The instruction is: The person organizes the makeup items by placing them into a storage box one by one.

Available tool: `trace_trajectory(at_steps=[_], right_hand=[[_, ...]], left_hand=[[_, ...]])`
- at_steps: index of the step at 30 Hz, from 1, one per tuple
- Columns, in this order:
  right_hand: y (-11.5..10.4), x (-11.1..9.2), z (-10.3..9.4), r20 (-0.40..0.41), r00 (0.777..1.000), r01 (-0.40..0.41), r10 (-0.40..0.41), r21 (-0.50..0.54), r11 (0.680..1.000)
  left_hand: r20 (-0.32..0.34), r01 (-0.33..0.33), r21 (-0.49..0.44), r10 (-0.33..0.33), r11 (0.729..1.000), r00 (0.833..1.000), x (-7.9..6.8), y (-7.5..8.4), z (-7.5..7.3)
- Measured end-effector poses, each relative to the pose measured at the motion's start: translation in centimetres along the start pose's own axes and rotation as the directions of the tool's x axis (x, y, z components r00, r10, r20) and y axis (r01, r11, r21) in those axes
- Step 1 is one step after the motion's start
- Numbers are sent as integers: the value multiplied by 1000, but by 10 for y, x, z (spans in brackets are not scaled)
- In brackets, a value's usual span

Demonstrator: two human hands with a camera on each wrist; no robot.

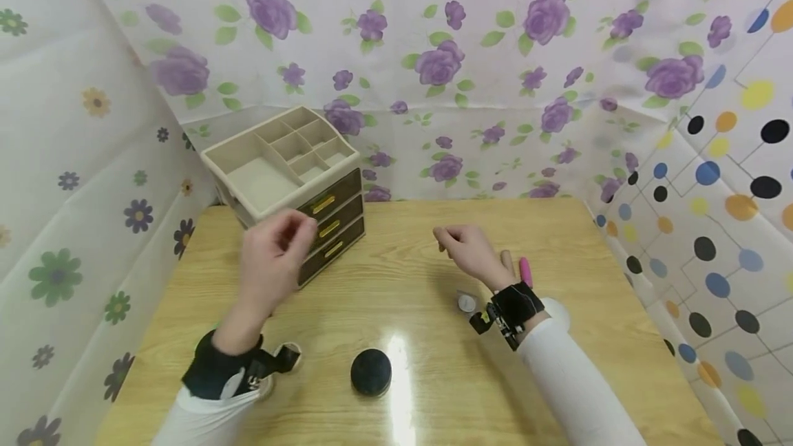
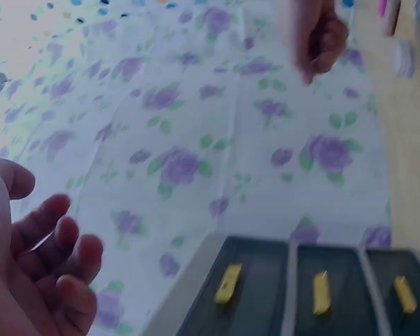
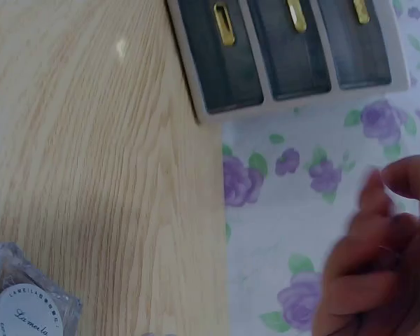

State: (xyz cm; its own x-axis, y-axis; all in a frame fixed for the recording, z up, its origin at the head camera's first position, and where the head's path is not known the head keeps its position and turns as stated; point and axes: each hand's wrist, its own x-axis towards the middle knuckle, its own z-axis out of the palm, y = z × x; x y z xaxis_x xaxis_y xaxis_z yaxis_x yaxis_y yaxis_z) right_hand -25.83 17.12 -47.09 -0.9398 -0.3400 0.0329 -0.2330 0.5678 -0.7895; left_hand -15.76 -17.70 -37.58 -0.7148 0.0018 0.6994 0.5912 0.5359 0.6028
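Observation:
A cream desktop organizer (image 1: 291, 188) stands at the back left, with a divided top tray and three dark drawers with gold handles (image 3: 225, 24). My left hand (image 1: 272, 257) hovers in front of its near corner, fingers loosely bent and holding nothing. In the left wrist view, the left thumb and fingers (image 2: 63, 238) are apart. Above the table, right of the drawers, my right hand (image 1: 467, 246) hangs with loosely curled fingers and no object in it. Below it lies a clear angular case (image 1: 467, 303) with a round white label (image 3: 28, 315).
A black round container (image 1: 371, 372) sits at the front middle. Beyond the right wrist lie a pink tube (image 1: 525, 271), a tan tube (image 1: 507, 261) and a white round item (image 1: 557, 313). Small round items (image 1: 290, 355) are partly hidden by the left wrist. Patterned cloth (image 1: 446, 88) surrounds the table.

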Motion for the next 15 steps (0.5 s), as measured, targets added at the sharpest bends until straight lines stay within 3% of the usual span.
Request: trace_trajectory(at_steps=[3, 7, 11, 15], right_hand=[[-1, -4, 2, 64, 998, 12, -8, -66, 998], [-1, -5, 3, 135, 991, 0, 16, -115, 993], [-2, -5, 4, 159, 987, 4, 18, -139, 990], [-3, -4, 5, 183, 983, 28, 2, -163, 986]], left_hand=[[-124, 76, 33, -71, 997, 990, 2, -5, -20], [-212, 253, 83, -231, 964, 950, 5, -14, -39], [-221, 434, 146, -398, 889, 890, 8, -27, -49], [-137, 577, 171, -561, 799, 817, 10, -39, -54]])
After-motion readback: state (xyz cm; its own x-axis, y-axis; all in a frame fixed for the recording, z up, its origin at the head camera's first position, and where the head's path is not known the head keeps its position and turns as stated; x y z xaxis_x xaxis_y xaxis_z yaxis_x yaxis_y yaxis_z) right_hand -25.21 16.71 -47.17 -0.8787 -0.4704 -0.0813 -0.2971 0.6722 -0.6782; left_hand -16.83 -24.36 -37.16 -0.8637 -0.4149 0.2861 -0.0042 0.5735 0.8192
